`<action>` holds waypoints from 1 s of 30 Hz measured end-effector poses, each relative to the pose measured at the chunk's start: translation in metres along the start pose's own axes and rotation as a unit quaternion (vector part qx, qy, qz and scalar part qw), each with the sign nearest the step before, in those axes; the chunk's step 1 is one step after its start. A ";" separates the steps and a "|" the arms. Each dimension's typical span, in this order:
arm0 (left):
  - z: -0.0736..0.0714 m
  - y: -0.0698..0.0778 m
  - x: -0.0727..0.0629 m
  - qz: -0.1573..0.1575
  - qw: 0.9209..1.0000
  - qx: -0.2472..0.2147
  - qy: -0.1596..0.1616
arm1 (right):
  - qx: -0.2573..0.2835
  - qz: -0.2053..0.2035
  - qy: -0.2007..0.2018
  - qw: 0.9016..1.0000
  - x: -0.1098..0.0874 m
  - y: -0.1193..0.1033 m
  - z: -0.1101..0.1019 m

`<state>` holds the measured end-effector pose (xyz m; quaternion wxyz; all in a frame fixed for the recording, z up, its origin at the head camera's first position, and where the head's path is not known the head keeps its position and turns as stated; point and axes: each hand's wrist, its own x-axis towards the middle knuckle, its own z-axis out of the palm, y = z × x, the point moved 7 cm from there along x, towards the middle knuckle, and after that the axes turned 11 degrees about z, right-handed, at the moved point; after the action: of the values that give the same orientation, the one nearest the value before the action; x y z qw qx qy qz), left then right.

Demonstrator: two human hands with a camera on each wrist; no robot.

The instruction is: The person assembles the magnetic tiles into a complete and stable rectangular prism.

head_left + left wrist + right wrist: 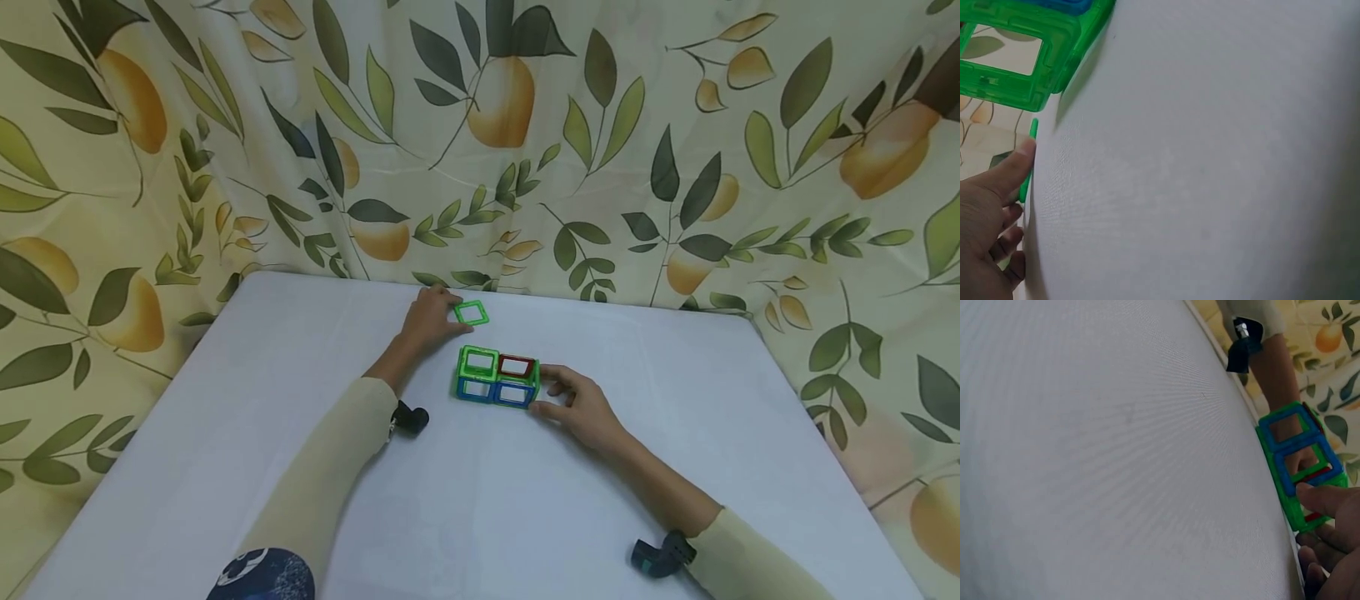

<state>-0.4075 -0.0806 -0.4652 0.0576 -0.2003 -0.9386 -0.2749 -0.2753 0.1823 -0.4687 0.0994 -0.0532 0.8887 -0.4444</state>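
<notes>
Near the far edge of the table, my left hand pinches a green square magnetic tile between thumb and fingers. The left wrist view shows this tile edge-on as a thin green strip by the thumb. Closer to me stands a box-shaped block of magnetic tiles, two squares long, with blue frames on the front and green and red ones on top. My right hand holds its right end, thumb at the front corner and fingers farther back. Those back fingers are partly hidden in the right wrist view.
A white cloth covers the table. Behind it hangs a curtain printed with fruit and leaves. Dark wrist cameras sit on the left wrist and the right wrist.
</notes>
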 end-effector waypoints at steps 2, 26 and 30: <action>0.000 -0.001 0.000 -0.002 1.000 -0.009 0.003 | 0.001 0.001 0.000 1.000 0.000 0.000 0.000; -0.005 0.005 -0.007 0.062 0.993 -0.103 0.015 | 0.001 0.004 0.000 1.000 -0.003 0.001 0.000; -0.010 0.014 -0.006 0.093 0.990 -0.109 0.018 | 0.006 -0.002 0.002 1.000 -0.001 0.000 0.000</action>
<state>-0.3963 -0.0769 -0.4513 0.0777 -0.2871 -0.8791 -0.3724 -0.2739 0.1826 -0.4687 0.0966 -0.0535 0.8860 -0.4503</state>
